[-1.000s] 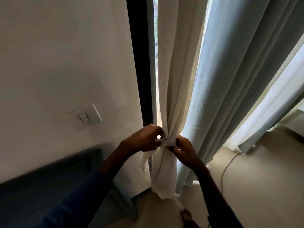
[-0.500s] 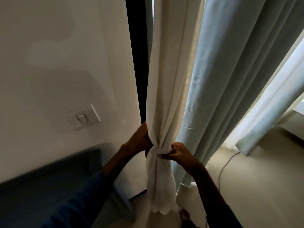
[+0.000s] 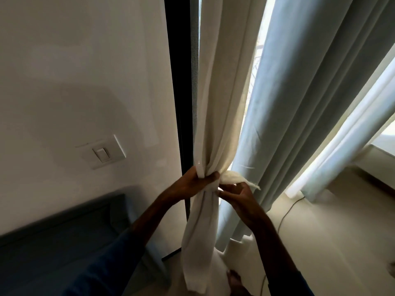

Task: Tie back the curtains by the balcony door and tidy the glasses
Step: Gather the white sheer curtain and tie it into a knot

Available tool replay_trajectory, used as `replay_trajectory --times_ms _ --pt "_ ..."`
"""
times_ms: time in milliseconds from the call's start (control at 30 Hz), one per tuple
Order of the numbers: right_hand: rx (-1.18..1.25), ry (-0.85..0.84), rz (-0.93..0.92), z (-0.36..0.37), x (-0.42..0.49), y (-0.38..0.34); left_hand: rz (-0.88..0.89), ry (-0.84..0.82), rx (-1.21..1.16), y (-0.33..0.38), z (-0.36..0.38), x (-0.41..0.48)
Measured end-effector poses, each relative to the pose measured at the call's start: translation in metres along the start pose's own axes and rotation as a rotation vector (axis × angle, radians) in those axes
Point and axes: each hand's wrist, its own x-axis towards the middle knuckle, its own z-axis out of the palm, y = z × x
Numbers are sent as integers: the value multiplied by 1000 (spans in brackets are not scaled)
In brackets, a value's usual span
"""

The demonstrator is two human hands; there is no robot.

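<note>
White wall [image 3: 85, 60] left, dark door frame [image 3: 177, 82] at its edge, cream curtain [image 3: 218, 103] right beside it, long axis vertical, hem down by the floor [image 3: 320, 242]. Left hand [image 3: 190, 184] wrapped tight round the gathered waist; right hand [image 3: 239, 197] just beside, fingers half curled, grip impossible to call. Loose tie end [image 3: 237, 178] just above those fingers, pointing right toward the grey-blue curtain [image 3: 299, 103], nearer the right hand.

Left side tight: wall [image 3: 85, 60] and dark door frame [image 3: 177, 82] just beside cream curtain [image 3: 215, 103], switch plate [image 3: 102, 153] on wall. On right, grey curtain [image 3: 299, 103] hangs just beside, narrow gap between. Lower right floor [image 3: 342, 242] open, thin cable [image 3: 285, 214] across it. Low left blocked by dark blue furniture [image 3: 53, 242].
</note>
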Motion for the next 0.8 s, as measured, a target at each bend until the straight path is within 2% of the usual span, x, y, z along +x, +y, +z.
replay_trajectory --times_ms 100,167,267,367,433,467,567,667,733,800 --pt "122 101 -30 -2 -3 -17 15 14 2 -2 -8 6" --pt "105 216 -53 -4 -7 -26 7 0 26 0 -15 10" --pt "-58 321 -100 -12 -14 -26 -14 10 147 1 -26 16" --pt "-286 421 -249 -24 -20 -12 -101 74 272 -8 -38 28" --pt "-587 401 -327 -28 -24 -1 -191 146 273 -13 -42 35" --pt "-690 393 -310 -26 -24 4 -214 165 222 -14 -43 36" --pt "-698 310 -128 -3 -26 11 -262 140 0 -12 -39 39" --pt "-711 67 -120 21 -23 15 -269 104 -88 -12 -30 39" --pt "-642 48 -143 34 -16 6 -254 122 -108 -13 -23 38" --pt "-581 103 -228 41 -8 -9 -217 155 -105 -15 -18 37"
